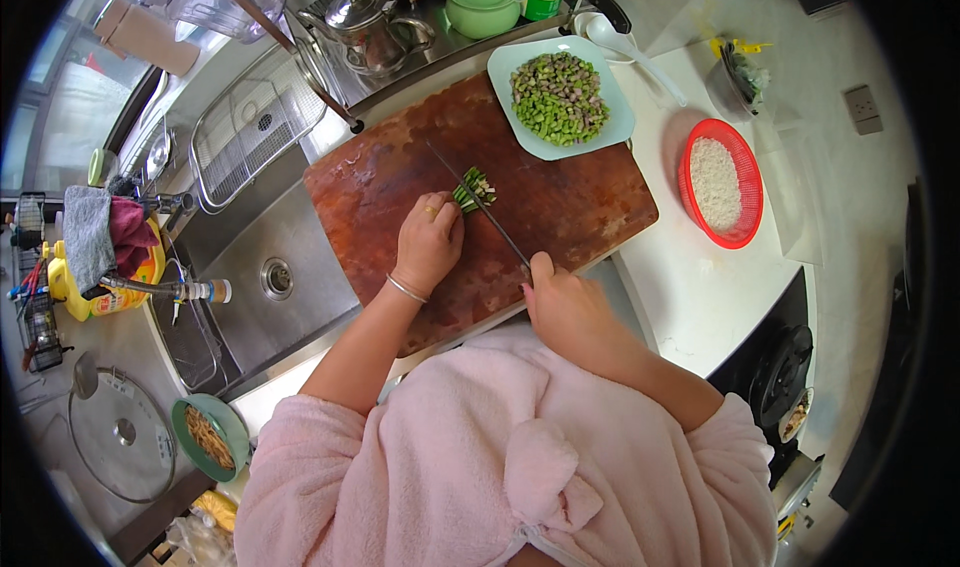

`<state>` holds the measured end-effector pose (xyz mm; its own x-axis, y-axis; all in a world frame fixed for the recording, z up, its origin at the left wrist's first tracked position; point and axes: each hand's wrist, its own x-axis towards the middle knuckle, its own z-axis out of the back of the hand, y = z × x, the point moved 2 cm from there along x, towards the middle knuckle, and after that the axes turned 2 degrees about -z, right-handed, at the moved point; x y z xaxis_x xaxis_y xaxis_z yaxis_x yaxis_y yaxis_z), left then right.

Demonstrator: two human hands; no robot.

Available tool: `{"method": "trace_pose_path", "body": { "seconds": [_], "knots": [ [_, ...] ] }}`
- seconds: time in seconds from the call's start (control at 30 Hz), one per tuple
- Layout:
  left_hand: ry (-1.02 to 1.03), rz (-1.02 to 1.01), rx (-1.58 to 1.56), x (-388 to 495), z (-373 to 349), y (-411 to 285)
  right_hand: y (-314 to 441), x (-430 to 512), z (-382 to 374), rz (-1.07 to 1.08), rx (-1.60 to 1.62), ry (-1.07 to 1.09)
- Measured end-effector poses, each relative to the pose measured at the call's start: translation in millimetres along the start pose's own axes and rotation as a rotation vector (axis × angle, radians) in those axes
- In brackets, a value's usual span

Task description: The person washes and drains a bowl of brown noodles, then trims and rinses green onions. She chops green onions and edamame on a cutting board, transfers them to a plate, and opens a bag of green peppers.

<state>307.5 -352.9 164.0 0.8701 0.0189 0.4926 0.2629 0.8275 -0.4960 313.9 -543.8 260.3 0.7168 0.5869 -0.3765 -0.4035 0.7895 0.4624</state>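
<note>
On a reddish-brown wooden cutting board (375,184) lies a small bunch of green stalks (471,190), partly sliced. My left hand (431,240) presses on the near left end of the bunch with bent fingers. A kitchen knife (501,229), seen along its thin spine, crosses the stalks; my right hand (566,304) grips its handle. At the board's far right corner rests a pale square plate (620,109) heaped with chopped green and purplish vegetable pieces (559,98).
A steel sink (300,312) adjoins the board on the left. On the right counter stand a red plastic basket (759,192) of rice-like white grains and a white ladle (637,56). A metal teapot (367,30) and green lidded pot (484,4) stand behind. Lower left is a green bowl (234,428).
</note>
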Motion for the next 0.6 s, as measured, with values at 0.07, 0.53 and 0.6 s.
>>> {"method": "trace_pose_path", "body": {
  "seconds": [0.07,0.53,0.6],
  "knots": [
    [0.001,0.001,0.008,0,0,-1,1,-1,-1,-0.016,0.004,0.028],
    [0.013,0.005,0.008,-5,-4,3,7,36,-23,-0.024,-0.085,-0.015],
    [-0.001,0.045,0.017,-6,1,0,4,38,-21,-0.035,-0.079,0.015]
  ]
}}
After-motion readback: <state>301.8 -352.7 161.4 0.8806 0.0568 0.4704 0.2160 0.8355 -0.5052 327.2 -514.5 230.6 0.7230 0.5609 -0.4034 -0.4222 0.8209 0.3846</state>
